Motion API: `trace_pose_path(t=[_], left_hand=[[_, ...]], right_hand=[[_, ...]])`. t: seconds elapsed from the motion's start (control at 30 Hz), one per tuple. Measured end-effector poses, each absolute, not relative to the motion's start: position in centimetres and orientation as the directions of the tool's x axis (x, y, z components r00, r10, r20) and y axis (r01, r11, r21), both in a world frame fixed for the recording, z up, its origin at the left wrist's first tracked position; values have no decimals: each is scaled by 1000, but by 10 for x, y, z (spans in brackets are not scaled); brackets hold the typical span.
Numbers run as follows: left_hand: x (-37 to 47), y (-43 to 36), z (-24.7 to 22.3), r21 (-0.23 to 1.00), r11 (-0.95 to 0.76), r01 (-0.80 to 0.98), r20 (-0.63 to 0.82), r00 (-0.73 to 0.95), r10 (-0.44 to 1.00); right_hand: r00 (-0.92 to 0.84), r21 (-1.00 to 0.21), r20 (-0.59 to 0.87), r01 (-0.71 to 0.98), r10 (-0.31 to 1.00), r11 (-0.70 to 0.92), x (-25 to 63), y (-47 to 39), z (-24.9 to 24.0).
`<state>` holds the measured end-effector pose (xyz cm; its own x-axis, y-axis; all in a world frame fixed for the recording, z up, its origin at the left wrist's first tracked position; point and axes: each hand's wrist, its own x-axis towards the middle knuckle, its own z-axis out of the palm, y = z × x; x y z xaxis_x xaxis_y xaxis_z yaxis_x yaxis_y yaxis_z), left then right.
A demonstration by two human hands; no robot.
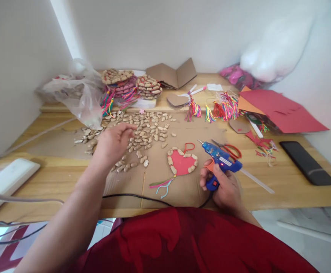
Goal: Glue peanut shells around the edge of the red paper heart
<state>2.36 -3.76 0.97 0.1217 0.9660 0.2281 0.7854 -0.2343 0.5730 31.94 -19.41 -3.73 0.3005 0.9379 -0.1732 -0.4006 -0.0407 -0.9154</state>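
My right hand [224, 185] is wrapped round a blue hot glue gun [219, 157], its nozzle pointing up and left and a clear glue stick [258, 181] jutting from its back. Over the left part of a spread of peanuts [145, 131], my left hand [115, 142] has its fingers pinched together; what is in them, if anything, I cannot make out. Between the hands lies a red heart [182, 163] edged with peanuts. A red cord loop [189, 146] sticks out at its top, and a tassel [162, 185] of coloured cords hangs from its lower tip.
Orange-handled scissors [234, 151] lie behind the glue gun. Stacked peanut hearts [148, 87], a plastic bag [80, 94] and tassels [228, 104] line the back. At right are red paper [287, 110] and a phone [308, 163]; a power strip [8, 184] is at left. A black cable [137, 196] crosses the front.
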Motion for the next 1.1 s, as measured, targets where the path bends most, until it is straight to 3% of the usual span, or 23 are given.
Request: trace_pose_path(t=[0.13, 0.3, 0.6, 0.77, 0.93, 1.1], left_hand=[[62, -30, -1, 417, -337, 844, 149, 302, 942], [88, -20, -9, 217, -344, 914, 84, 334, 939], [62, -21, 1, 286, -293, 912, 47, 292, 955], [46, -6, 9, 239, -181, 954, 38, 177, 984], [70, 12, 4, 289, -366, 885, 103, 351, 931], [102, 31, -1, 198, -546, 814, 116, 534, 838]], right_hand=[[304, -927, -172, -373, 937, -49, 321, -195, -40], [315, -932, -164, -359, 935, -43, 322, -195, -43], [284, -913, -195, -403, 939, -68, 322, -194, -40], [266, -910, -206, -405, 942, -85, 321, -193, -40], [276, -910, -194, -408, 941, -68, 320, -193, -40], [280, -908, -195, -413, 940, -65, 320, -194, -40]])
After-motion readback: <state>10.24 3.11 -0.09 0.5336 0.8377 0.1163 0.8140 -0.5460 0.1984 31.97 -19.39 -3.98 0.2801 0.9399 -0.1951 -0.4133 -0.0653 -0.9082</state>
